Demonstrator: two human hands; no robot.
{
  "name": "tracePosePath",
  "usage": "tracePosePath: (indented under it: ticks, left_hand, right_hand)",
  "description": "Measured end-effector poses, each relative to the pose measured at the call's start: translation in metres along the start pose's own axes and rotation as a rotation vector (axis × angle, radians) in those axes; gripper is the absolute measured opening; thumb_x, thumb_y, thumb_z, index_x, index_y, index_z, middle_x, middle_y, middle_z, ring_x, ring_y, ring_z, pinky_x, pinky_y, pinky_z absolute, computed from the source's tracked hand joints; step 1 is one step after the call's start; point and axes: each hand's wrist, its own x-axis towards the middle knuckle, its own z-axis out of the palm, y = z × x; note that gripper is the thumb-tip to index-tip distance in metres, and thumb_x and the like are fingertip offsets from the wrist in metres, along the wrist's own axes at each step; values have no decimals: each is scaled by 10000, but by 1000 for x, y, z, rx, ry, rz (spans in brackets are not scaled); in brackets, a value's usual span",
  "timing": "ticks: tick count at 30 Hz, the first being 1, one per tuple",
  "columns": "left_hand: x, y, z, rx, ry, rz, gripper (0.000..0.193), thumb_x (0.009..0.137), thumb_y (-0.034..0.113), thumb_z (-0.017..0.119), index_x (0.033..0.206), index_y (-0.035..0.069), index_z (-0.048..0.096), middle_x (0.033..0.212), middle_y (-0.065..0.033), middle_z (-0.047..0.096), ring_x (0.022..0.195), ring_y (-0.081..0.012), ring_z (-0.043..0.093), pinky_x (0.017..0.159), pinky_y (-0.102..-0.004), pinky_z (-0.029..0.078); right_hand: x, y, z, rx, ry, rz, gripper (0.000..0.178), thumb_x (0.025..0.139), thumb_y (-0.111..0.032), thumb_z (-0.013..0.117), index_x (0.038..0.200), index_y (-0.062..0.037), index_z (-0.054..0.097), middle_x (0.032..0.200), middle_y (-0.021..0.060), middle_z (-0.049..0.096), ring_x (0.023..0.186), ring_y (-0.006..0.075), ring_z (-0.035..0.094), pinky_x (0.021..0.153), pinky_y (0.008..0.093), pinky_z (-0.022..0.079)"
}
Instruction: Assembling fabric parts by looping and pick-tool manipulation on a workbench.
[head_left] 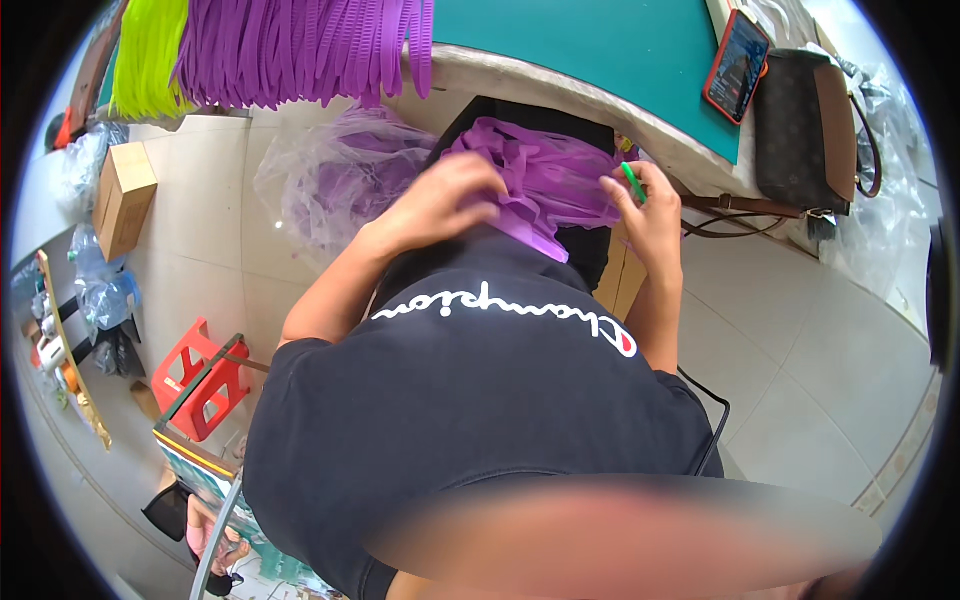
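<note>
Across my lap lies a loose pile of soft purple rubber straps (560, 170). My left hand (455, 200) is over the left side of this pile, its fingers apart and a little blurred, with nothing visible between them. At the pile's right edge, my right hand (652, 205) is closed on a slim green tool (633, 182) that sticks up between thumb and fingers; its working end cannot be made out. A clear plastic bag (310, 195) with more purple pieces sits left of my lap. Purple straps with rows of slots (300, 50) hang over the table's edge, beside yellow-green ones (148, 60).
In front is a green-topped table (570, 35), with a red-cased phone (737, 68) at its right end. A brown handbag (805, 130) is beside it. On the left are a cardboard box (125, 195) and a red stool (200, 375). Another person (215, 540) is at lower left.
</note>
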Motion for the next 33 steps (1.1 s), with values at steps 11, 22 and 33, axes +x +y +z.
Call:
tracePosePath:
  ticks: [11,22,33]
  left_hand:
    - [18,-5,-10,-3,-454,-141,231,777,150,702,917,-12,615,791,-203,634,747,-361,616,711,-424,473]
    - [14,4,-74,-1755,378,107,444,944,170,535,1347,11,440,1298,-160,547,1211,-291,531,1020,-474,419]
    - [48,63,-30,-1165,647,-105,541,809,-11,709,1299,35,482,1145,-78,606,1052,-188,598,900,-339,508]
  right_hand:
    - [-7,31,21,-2,134,2,380,732,-217,799,939,30,598,890,167,648,809,290,635,746,357,490]
    - [-22,61,-97,259,-127,269,203,834,-147,708,781,-80,523,759,-46,517,652,40,419,574,198,318]
    - [45,-25,-25,1470,-414,-306,434,1030,-370,369,824,-27,536,835,104,568,654,188,542,630,260,451]
